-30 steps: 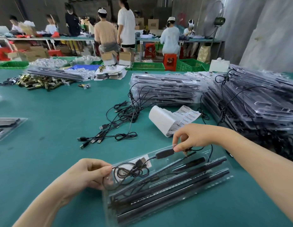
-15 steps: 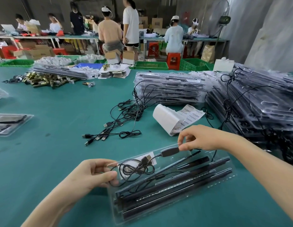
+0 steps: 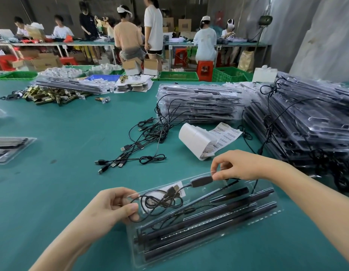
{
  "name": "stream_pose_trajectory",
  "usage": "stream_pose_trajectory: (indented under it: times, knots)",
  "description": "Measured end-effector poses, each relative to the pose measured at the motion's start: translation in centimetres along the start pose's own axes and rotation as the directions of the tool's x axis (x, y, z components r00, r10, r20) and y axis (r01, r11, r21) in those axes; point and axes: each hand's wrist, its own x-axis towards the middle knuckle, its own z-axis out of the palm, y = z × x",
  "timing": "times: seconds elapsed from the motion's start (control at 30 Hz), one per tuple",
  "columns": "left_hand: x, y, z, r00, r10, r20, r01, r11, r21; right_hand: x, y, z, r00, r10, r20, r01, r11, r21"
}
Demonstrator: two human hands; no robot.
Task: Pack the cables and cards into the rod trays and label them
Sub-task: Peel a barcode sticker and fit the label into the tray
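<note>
- Right fingers: thumb and forefinger are closed in a pinch on the far end of the cable's black inline box. The other fingers curl loosely behind. The right hand sits at the tray's far edge.
- Left fingers: thumb and fingertips are closed in a pinch on a loop of the same cable at the tray's left end. The left hand is curled round that loop.
- The cable lies coiled in the far-left part of the tray, with its USB plug on top of the coil. The box stretches out toward the right hand.
- A white card shows beneath the coil, in the same part of the tray.
- The tray is clear plastic and lies slantwise on the surface between the hands. Black rods lie lengthwise in it.
- Just beyond the right hand sits a roll of labels, partly unwound, with barcodes showing on the loose strip.
- Left of the roll, a tangle of loose cables spreads over the green surface, with several plugs at its near end.
- Behind the roll is a stack of filled trays.
- A larger pile of trays fills the right side, with cables trailing over it.
- At the left edge another filled tray lies alone.
- Farther back on the left is a heap of brass parts.
- People stand and sit at long tables in the background.
</note>
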Motion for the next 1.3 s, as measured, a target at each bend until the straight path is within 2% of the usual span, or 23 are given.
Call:
stream_pose_trajectory:
  times: [0.13,0.23,0.43,0.5,0.63,0.77,0.87,0.97,1.03,1.1,1.17,1.23,1.27,1.3]
  knots:
    - [0.0,-0.1,-0.1,1.0,-0.017,0.015,0.019,0.997,-0.081,0.0,0.1,-0.2,1.0,-0.01,0.009,0.01,1.0,0.011]
    - [-0.3,-0.2,-0.2,0.994,-0.091,0.058,0.099,0.985,-0.141,-0.1,0.0,-0.4,1.0,-0.012,0.023,0.012,1.0,0.006]
    - [-1.2,0.7,-1.0,0.944,-0.156,0.289,0.181,0.981,-0.062,-0.7,-2.4,-2.9,0.993,-0.05,0.111,0.063,0.992,-0.107]
    - [-1.4,1.1,-0.9,0.907,-0.145,0.396,0.156,0.988,0.004,-0.9,-4.3,-4.6,0.99,-0.079,0.12,0.101,0.976,-0.192]
    - [-2.2,1.8,0.5,0.821,0.029,0.571,-0.044,0.999,0.012,-0.9,-9.1,-8.1,0.978,-0.152,0.145,0.195,0.912,-0.36]
    - [-3.2,2.4,2.9,0.845,0.052,0.532,-0.069,0.998,0.012,-0.3,-13.4,-9.5,0.968,-0.183,0.169,0.244,0.834,-0.494]
    - [-3.5,3.2,4.8,0.863,0.174,0.474,-0.224,0.973,0.051,0.1,-16.3,-9.4,0.961,-0.212,0.175,0.275,0.764,-0.583]
    - [-3.6,2.6,6.1,0.891,0.26,0.372,-0.276,0.961,-0.01,-0.1,-18.9,-9.7,0.948,-0.303,0.099,0.29,0.695,-0.658]
    - [-3.8,1.7,7.0,0.914,0.292,0.281,-0.27,0.956,-0.116,-0.2,-19.5,-9.5,0.896,-0.443,-0.008,0.316,0.652,-0.69]
    - [-3.9,1.1,8.0,0.939,0.289,0.187,-0.243,0.941,-0.235,-0.7,-18.7,-8.3,0.79,-0.583,-0.191,0.354,0.688,-0.633]
    - [-3.8,0.6,9.2,0.964,0.255,0.078,-0.214,0.914,-0.346,-1.4,-16.5,-6.0,0.712,-0.552,-0.433,0.356,0.816,-0.455]
    - [-3.6,0.5,10.7,0.977,0.202,-0.073,-0.213,0.871,-0.442,-2.0,-13.5,-2.7,0.731,-0.316,-0.604,0.252,0.949,-0.191]
    - [-3.5,0.5,11.6,0.977,0.164,-0.135,-0.21,0.846,-0.49,-2.3,-12.0,-0.8,0.775,-0.151,-0.614,0.186,0.983,-0.007]
    - [-3.4,0.7,12.5,0.977,0.118,-0.177,-0.197,0.819,-0.539,-2.6,-10.8,1.1,0.828,0.006,-0.561,0.126,0.972,0.196]
